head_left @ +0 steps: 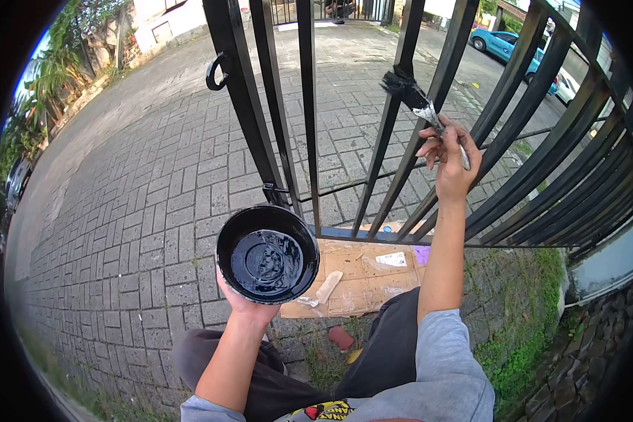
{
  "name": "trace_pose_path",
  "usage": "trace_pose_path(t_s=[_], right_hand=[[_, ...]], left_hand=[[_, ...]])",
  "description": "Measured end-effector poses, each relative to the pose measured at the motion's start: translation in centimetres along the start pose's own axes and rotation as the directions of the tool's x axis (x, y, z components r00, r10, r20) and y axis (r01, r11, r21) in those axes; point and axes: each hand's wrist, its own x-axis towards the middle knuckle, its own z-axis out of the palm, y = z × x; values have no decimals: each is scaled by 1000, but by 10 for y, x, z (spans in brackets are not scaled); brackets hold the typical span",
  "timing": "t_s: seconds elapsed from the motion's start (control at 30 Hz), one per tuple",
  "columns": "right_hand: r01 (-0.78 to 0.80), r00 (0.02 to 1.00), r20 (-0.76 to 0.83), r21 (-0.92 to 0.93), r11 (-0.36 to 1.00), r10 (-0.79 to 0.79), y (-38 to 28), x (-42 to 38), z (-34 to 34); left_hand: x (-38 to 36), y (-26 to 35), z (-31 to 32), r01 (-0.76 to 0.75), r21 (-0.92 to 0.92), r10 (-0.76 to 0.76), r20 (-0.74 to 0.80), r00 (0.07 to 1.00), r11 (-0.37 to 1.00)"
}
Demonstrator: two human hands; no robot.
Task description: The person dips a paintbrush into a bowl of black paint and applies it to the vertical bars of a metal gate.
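Note:
My right hand point(454, 151) is closed round the handle of a paintbrush point(411, 95), raised at the upper right. Its dark, paint-loaded bristles overlap a bar of the black metal gate point(383, 141) in this view, and pale paint marks the ferrule. Lower down, my left hand point(243, 299) supports a round black bowl point(225, 257) from beneath, its fingers mostly hidden by it. Glossy black paint point(267, 260) covers the bottom of the bowl, which is tipped toward me. The gate's bars stand in front of me and run off to the right.
Flattened cardboard point(352, 288) lies on the ground under the gate's bottom rail. Grey paving point(155, 190) spreads to the left and beyond. A reddish stone piece point(340, 337) is between my legs, grass point(513, 337) grows at right, and a blue car point(499, 43) stands past the bars.

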Motion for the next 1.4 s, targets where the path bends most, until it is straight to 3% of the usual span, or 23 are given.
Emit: trace_pose_path(t_s=[0.03,0.17,0.3,0.4,0.53,0.67,0.8,0.83,0.97,1.07,1.1,1.2,1.23,1.33,1.4], right_hand=[[-16,1000,12,37,999,15,2,-2,0],[-78,971,199,-277,958,137,-18,-5,-24],[85,988,120,128,988,-101,-12,-7,-11],[30,994,106,-40,999,-26,-9,0,-1],[-90,990,105,-12,996,90,-8,-1,-17],[-161,975,119,-199,967,187,-20,-7,-23],[76,996,42,41,996,-78,-19,-11,1],[70,997,38,25,997,-71,-16,-11,3],[-31,999,19,-95,995,33,-6,-11,-10],[-170,957,199,-207,963,212,-14,-10,-22],[-228,922,217,-368,902,322,-17,-12,-22],[-139,965,188,-222,965,182,-18,-18,-14],[-50,987,145,-118,992,67,-19,-18,-8],[82,996,25,36,996,-83,-16,-17,2],[27,999,26,-61,998,-26,-9,-15,-2]], left_hand=[[0,-1,0,-5,6,5,-22,1000,1000],[0,-7,-3,20,36,-19,-36,999,999],[2,-11,-3,36,55,-34,-43,998,998],[3,-11,-6,38,53,-36,-33,999,998],[4,-10,-8,36,41,-35,-24,999,999],[1,-10,-7,34,44,-32,-45,998,998],[0,-10,-4,29,34,-27,-56,998,999],[0,-10,-4,27,31,-25,-56,998,999],[3,-10,-12,32,23,-31,-34,999,999],[3,-10,-13,31,27,-30,-36,999,999],[2,-10,-11,34,23,-33,-41,999,999],[2,-8,-11,34,25,-33,-40,999,999],[2,-7,-11,29,25,-28,-38,999,999],[5,-6,-15,21,31,-19,-61,998,999],[4,-7,-16,28,36,-26,-32,999,999]])
